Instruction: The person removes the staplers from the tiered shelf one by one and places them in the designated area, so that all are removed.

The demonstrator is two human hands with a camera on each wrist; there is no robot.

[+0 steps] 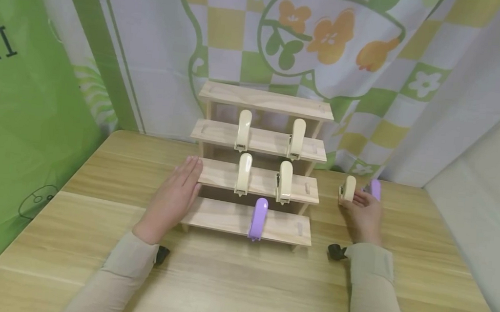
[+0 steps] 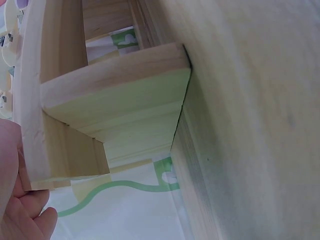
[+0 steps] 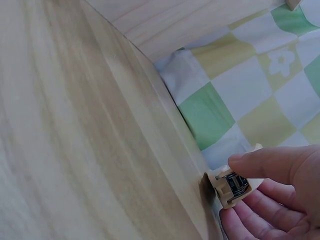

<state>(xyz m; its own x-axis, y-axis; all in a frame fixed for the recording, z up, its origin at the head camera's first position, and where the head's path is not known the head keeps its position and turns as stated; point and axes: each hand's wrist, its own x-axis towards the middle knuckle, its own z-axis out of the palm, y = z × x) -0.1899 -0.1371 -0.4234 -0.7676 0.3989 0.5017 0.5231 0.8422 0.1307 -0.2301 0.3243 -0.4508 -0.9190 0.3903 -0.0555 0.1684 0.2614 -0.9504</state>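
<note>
Farthest over, well to the left of the person's left hand, I see a green cloth [image 1: 6, 122] hanging with dark lettering on it. Then comes the left hand [image 1: 172, 196] itself, its fingers nearly straight and lying together, touching the left end of a four-step wooden rack [image 1: 216, 212] on the table [image 1: 239, 297]. A dark piece [image 1: 162, 255] sits by that hand's sleeve.

Just right of the left hand, the rack carries staplers. The step level with its fingertips bears two, a left cream stapler [image 1: 243, 174] and a right cream stapler [image 1: 285, 181]; the step above bears another pair, an upper left one [image 1: 243, 130] and an upper right one [image 1: 297, 139]. Lower, on the bottom step, stands a purple stapler [image 1: 258, 219]. A patterned curtain [image 1: 226, 29] hangs beyond both hands.

Right of the rack, the right hand [image 1: 366, 216] has thumb and fingers clamped on one more stapler, the held cream stapler [image 1: 348, 188]; I cannot tell whether it touches the tabletop. Just past those fingers, partly hidden by them, is a second purple stapler [image 1: 376, 188].
</note>
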